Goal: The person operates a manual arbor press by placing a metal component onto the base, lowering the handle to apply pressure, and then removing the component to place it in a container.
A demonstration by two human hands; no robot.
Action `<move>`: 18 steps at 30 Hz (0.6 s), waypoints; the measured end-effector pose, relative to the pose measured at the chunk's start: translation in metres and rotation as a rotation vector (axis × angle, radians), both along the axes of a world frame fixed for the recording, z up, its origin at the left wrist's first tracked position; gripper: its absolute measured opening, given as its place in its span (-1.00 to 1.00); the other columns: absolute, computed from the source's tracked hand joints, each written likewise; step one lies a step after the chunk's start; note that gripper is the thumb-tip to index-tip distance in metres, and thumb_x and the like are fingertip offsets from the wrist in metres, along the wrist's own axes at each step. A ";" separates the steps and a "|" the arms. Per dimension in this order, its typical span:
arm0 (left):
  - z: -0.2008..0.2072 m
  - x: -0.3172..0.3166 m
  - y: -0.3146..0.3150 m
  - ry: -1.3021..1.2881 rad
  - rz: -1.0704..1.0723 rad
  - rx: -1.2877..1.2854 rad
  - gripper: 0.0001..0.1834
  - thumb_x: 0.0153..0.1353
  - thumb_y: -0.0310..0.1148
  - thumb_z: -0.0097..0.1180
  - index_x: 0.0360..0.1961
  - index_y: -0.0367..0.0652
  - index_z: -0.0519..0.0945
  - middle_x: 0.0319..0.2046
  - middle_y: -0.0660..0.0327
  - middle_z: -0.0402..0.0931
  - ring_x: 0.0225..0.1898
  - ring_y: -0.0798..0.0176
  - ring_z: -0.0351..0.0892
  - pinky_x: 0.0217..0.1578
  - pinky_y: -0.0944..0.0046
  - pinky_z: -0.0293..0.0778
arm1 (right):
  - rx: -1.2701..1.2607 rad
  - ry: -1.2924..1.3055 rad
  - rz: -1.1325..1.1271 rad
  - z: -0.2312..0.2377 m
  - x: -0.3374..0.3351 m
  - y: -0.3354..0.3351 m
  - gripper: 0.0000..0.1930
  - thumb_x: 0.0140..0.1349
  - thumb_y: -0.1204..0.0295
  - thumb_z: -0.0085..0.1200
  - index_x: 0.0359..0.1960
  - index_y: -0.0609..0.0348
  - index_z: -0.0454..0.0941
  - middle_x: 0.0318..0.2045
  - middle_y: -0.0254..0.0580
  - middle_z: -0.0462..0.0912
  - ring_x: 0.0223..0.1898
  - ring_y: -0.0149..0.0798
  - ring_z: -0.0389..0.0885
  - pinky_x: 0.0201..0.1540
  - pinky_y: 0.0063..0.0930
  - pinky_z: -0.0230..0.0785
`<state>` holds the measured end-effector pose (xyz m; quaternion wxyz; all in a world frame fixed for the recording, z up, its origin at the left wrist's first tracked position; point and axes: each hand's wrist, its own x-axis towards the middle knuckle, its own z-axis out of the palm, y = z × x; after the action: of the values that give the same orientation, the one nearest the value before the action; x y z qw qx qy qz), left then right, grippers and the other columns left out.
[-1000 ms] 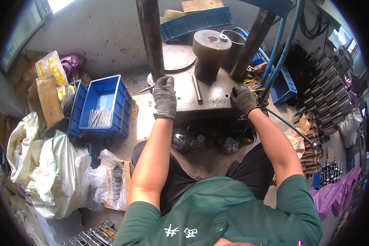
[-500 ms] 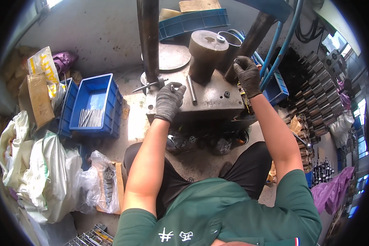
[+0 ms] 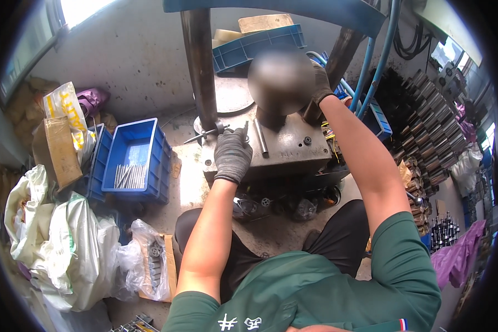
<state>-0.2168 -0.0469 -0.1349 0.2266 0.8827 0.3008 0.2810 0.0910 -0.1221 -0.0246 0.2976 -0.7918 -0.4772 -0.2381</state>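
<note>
While the left hand [image 3: 232, 155] stays gripping a small pin [image 3: 244, 131], the right hand [image 3: 321, 83] has risen, grip unclear.

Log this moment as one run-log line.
left hand: gloved, holding thin metal rod on grey steel press plate | right hand: gloved, raised beside dark cylindrical block | blue plastic crate: rods inside

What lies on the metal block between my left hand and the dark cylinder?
In the head view, one loose metal rod lies on the steel block, between the left hand and dark cylinder.
</note>
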 end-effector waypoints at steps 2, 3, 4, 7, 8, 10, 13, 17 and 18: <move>0.000 0.005 -0.005 0.025 -0.032 0.055 -0.69 0.10 -0.44 0.25 -0.09 -0.16 0.68 -0.16 -0.02 0.62 -0.06 -0.14 0.60 0.03 -0.06 0.55 | -0.061 -0.093 -0.042 -0.008 0.014 -0.008 -0.65 0.30 0.26 0.22 0.03 0.16 0.75 -0.01 0.00 0.77 0.10 0.02 0.69 0.31 -0.22 0.42; -0.012 0.006 0.003 -0.034 -0.019 -0.035 -0.71 0.08 -0.44 0.25 -0.11 -0.18 0.68 -0.17 -0.03 0.62 -0.07 -0.15 0.60 0.03 -0.06 0.54 | -0.082 -0.139 -0.050 -0.006 0.010 -0.001 -0.65 0.32 0.25 0.19 0.04 0.14 0.75 0.00 -0.01 0.76 0.11 0.02 0.68 0.31 -0.21 0.41; -0.028 0.008 0.011 -0.092 -0.009 -0.128 -0.72 0.07 -0.45 0.25 -0.14 -0.20 0.69 -0.17 -0.05 0.61 -0.07 -0.16 0.59 0.03 -0.06 0.53 | -0.106 -0.185 -0.062 -0.006 0.005 0.004 -0.65 0.35 0.23 0.16 0.06 0.12 0.74 0.02 -0.01 0.75 0.12 0.02 0.67 0.32 -0.21 0.40; -0.062 0.017 0.032 -0.114 0.053 -0.321 -0.77 0.09 -0.45 0.27 -0.20 -0.26 0.65 -0.32 0.05 0.64 -0.32 0.14 0.68 -0.23 0.18 0.60 | -0.164 -0.142 -0.082 0.003 -0.012 0.009 -0.65 0.38 0.23 0.11 0.07 0.10 0.74 0.06 -0.01 0.74 0.15 0.02 0.65 0.34 -0.20 0.37; -0.068 0.016 0.037 -0.097 0.057 -0.383 -0.78 0.11 -0.45 0.27 -0.20 -0.27 0.64 -0.35 0.07 0.65 -0.35 0.18 0.68 -0.26 0.19 0.61 | -0.183 -0.134 -0.070 0.006 -0.017 0.009 -0.64 0.41 0.21 0.08 0.10 0.08 0.72 0.08 -0.01 0.72 0.16 0.02 0.63 0.34 -0.18 0.36; -0.071 0.022 0.035 -0.139 -0.053 -0.678 -0.80 0.18 -0.43 0.25 -0.18 -0.26 0.62 -0.44 0.20 0.62 -0.42 0.30 0.63 -0.33 0.26 0.59 | -0.212 -0.150 -0.106 0.005 -0.010 0.002 -0.62 0.42 0.19 0.05 0.12 0.07 0.71 0.09 0.02 0.70 0.16 0.07 0.62 0.34 -0.11 0.35; -0.076 0.024 0.032 -0.119 -0.043 -0.538 -0.86 0.23 -0.43 0.23 -0.21 -0.20 0.59 -0.45 0.30 0.59 -0.43 0.36 0.56 -0.37 0.28 0.54 | -0.310 -0.148 -0.146 0.005 -0.006 0.002 -0.58 0.43 0.15 0.01 0.16 0.09 0.65 0.10 0.06 0.68 0.17 0.13 0.60 0.35 -0.08 0.34; -0.100 0.020 0.057 -0.273 -0.169 -0.775 -0.89 0.22 -0.47 0.25 -0.23 -0.16 0.61 -0.47 0.39 0.55 -0.42 0.44 0.51 -0.40 0.37 0.47 | -0.082 -0.194 -0.084 -0.014 -0.005 -0.012 -0.59 0.36 0.19 0.10 0.10 0.20 0.66 0.03 0.07 0.69 0.11 0.12 0.61 0.26 -0.07 0.41; -0.092 0.020 0.047 -0.230 -0.129 -0.772 -0.87 0.19 -0.50 0.28 -0.24 -0.17 0.61 -0.45 0.38 0.56 -0.40 0.41 0.52 -0.36 0.34 0.51 | -0.023 -0.196 -0.037 -0.022 -0.014 -0.026 -0.63 0.34 0.24 0.14 0.05 0.22 0.67 -0.04 0.08 0.71 0.06 0.11 0.64 0.21 -0.08 0.45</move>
<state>-0.1967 -0.0001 -0.2273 0.5907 0.7126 0.3009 0.2296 0.0769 -0.1484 -0.0461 0.2359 -0.7767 -0.4922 -0.3143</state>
